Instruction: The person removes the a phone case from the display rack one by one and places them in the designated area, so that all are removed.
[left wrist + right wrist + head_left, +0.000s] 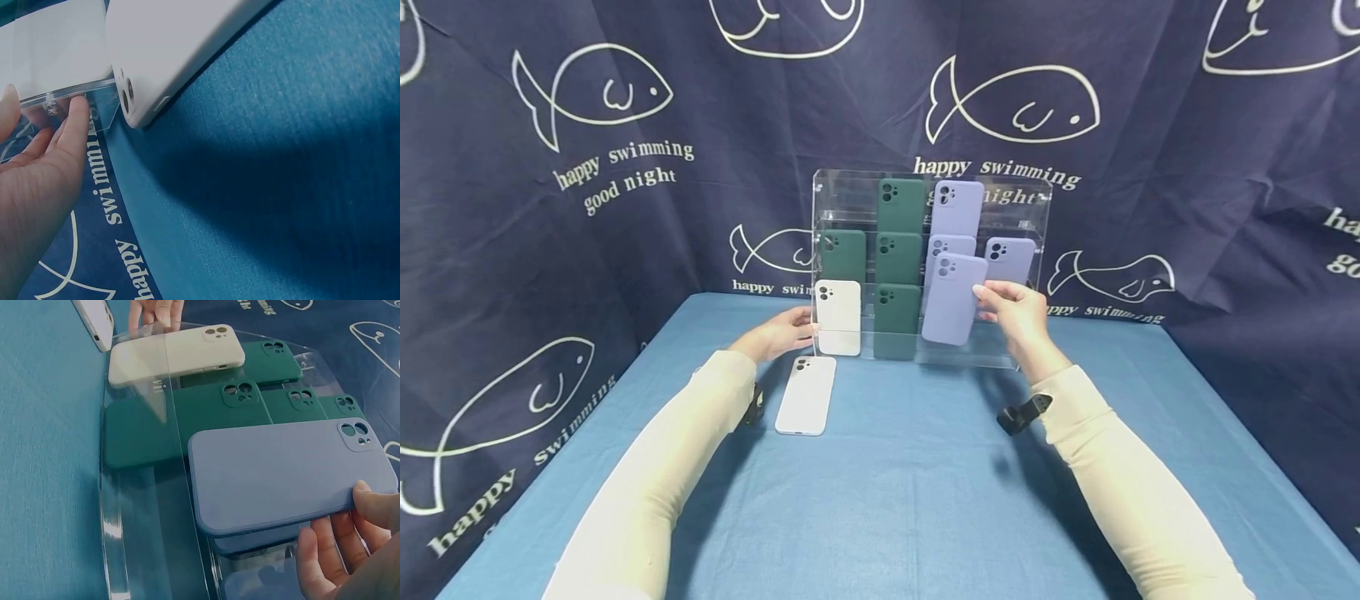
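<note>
My right grip (1021, 313) pinches the matte lavender rectangular phone case (955, 302) in front of the clear acrylic rack (844, 198) my left grip (782, 333) holds; I should align the case squarely.

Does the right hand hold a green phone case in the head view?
No, the right hand holds a light purple phone case by its edge, in front of the clear rack.
</note>
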`<state>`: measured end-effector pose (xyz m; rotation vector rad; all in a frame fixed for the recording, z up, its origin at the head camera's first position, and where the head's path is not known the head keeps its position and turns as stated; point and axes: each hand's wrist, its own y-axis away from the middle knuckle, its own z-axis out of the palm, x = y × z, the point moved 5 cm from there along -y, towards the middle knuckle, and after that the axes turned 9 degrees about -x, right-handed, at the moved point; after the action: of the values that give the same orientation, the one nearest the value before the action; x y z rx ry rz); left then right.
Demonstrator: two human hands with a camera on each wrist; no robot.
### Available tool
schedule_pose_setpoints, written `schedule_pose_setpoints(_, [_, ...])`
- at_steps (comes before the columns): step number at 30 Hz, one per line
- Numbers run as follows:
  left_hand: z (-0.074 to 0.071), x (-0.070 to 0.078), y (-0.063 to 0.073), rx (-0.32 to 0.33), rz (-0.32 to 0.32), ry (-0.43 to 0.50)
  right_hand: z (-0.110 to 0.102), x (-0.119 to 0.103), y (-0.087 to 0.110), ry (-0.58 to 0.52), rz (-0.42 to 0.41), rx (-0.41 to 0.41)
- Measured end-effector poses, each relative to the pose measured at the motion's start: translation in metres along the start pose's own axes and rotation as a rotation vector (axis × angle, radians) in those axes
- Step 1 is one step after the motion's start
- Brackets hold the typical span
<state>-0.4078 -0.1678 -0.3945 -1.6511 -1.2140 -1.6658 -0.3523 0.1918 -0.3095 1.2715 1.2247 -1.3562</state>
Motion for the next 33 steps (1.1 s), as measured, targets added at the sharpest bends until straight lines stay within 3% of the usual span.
schedule_pose_setpoints(19, [0.001, 0.001, 0.001, 0.011, -0.02, 0.003, 0.033, 0.02, 0.012, -0.09, 0.112, -0.223])
schedule_pose_setpoints(33, [0.002, 0.001, 0.001, 0.027, -0.021, -0.01, 0.061, 0.041, 0.02, -0.137, 0.188, -0.296])
